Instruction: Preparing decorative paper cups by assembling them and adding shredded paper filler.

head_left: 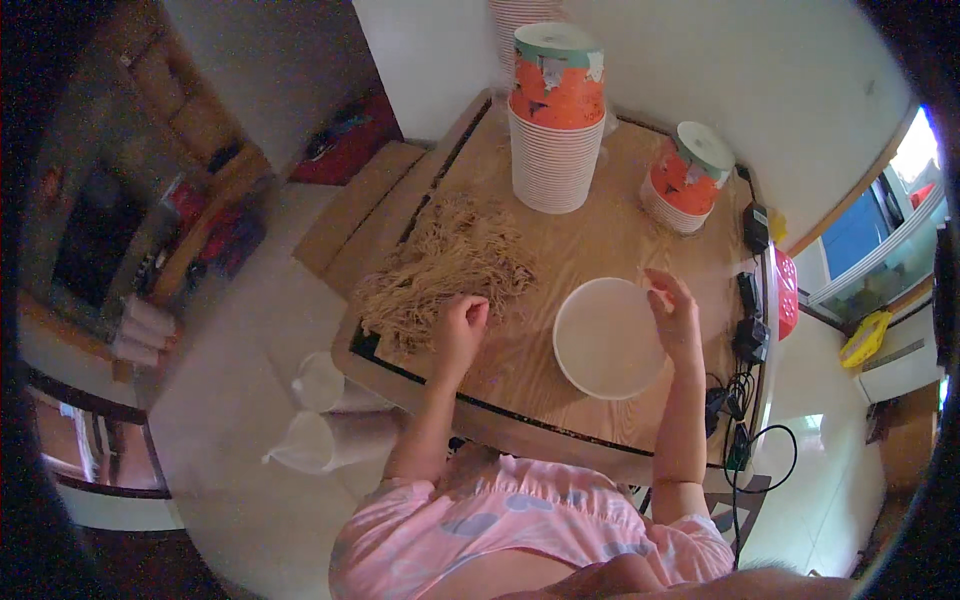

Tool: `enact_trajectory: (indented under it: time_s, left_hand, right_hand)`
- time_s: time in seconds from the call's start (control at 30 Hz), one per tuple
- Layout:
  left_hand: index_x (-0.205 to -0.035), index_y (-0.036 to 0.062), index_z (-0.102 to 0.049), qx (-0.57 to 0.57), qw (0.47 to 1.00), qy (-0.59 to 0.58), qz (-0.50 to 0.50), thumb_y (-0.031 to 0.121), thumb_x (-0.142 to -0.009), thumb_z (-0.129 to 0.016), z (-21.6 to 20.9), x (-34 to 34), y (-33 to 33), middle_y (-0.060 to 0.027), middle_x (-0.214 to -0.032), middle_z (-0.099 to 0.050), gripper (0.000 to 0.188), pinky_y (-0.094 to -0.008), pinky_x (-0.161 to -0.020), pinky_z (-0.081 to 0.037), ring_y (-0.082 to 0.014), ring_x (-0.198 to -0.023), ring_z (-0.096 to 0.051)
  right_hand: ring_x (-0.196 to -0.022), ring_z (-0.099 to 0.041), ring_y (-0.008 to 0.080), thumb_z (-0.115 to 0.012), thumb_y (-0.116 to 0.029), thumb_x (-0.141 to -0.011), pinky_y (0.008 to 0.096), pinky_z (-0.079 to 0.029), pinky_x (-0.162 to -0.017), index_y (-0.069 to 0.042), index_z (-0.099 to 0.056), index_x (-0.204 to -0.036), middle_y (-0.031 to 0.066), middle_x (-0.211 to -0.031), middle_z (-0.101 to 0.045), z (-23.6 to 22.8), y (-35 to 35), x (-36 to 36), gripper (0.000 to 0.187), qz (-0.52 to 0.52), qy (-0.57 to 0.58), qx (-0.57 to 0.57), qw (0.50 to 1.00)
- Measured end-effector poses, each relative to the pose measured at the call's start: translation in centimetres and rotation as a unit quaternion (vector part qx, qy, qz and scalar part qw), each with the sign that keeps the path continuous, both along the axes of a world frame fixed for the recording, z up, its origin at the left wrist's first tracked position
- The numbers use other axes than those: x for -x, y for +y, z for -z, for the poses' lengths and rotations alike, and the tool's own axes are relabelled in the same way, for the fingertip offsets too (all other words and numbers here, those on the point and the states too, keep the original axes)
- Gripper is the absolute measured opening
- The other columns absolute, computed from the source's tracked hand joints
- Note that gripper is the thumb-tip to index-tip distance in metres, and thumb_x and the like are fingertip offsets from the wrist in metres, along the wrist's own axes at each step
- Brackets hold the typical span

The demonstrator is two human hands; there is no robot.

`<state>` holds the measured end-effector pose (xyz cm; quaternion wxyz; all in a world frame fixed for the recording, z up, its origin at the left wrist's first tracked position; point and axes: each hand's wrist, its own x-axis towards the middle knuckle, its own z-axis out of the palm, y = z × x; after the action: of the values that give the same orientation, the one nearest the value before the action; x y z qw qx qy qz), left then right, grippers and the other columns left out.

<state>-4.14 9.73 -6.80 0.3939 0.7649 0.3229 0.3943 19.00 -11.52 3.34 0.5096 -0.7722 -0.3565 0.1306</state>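
Note:
A heap of tangled, dry brown strands (450, 265) lies on the left part of the wooden table (540, 370). My left hand (462, 330) is at the heap's near right edge, its fingers curled together; whatever may be between them is too small to make out. To the right stands a round white paper bowl (605, 340), mouth up, with nothing visible inside. Beside its right rim is my right hand (675, 310), thumb and fingers apart and bent toward the bowl. I cannot tell whether a fingertip touches the rim.
A tall stack of upside-down paper bowls (557, 150) stands at the back, a shorter stack (685, 185) to its right. Black power adapters (752, 340) and cables line the right edge, near a red plastic basket (787, 295). Bagged white stacks (330, 440) lie on the floor at left.

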Motion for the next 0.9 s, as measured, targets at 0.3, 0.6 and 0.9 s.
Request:
enact_trajectory:
  time_s: [0.3, 0.6, 0.9]
  left_hand:
    - [-0.08, 0.0036, -0.062, 0.044, 0.961, 0.272, 0.012, 0.024, -0.078, -0.064, -2.9, -0.8, -0.7, -0.0122, -0.075, -0.062, 0.02, -0.0364, -0.061, -0.047, -0.0285, -0.067, -0.06]
    - [-0.084, 0.0046, -0.061, 0.019, 0.983, 0.183, 0.019, 0.013, -0.075, -0.062, 0.3, 0.6, -2.5, -0.0123, -0.077, -0.061, 0.012, -0.0355, -0.063, -0.048, -0.0256, -0.071, -0.06]
    - [-0.082, 0.0036, -0.058, 0.093, 0.991, 0.004, 0.092, 0.005, -0.075, -0.063, 1.0, 4.7, -9.1, -0.0059, -0.07, -0.057, 0.009, -0.0253, -0.054, -0.044, -0.0123, -0.06, -0.056]
  right_hand:
    - [-0.093, -0.056, 0.0169, -0.051, 0.006, -0.081, 0.0277, -0.042, -0.084, 0.001, -0.06, -0.092, 0.0085, -0.093, -0.06, -3.2, -3.2, 5.5, 0.015, 0.078, -0.115, -0.123, 0.983]
    - [-0.076, -0.057, 0.0161, -0.05, -0.005, -0.088, 0.0275, -0.044, -0.066, 0.0, -0.06, -0.086, 0.0085, -0.086, -0.06, -2.3, -5.2, 12.2, 0.012, -0.057, -0.015, -0.119, 0.991]
    - [-0.075, -0.059, 0.0204, -0.05, 0.012, -0.076, 0.0262, -0.046, -0.063, 0.0, -0.061, -0.093, 0.0122, -0.089, -0.06, -0.2, -2.3, 14.9, 0.023, -0.148, -0.04, -0.112, 0.982]
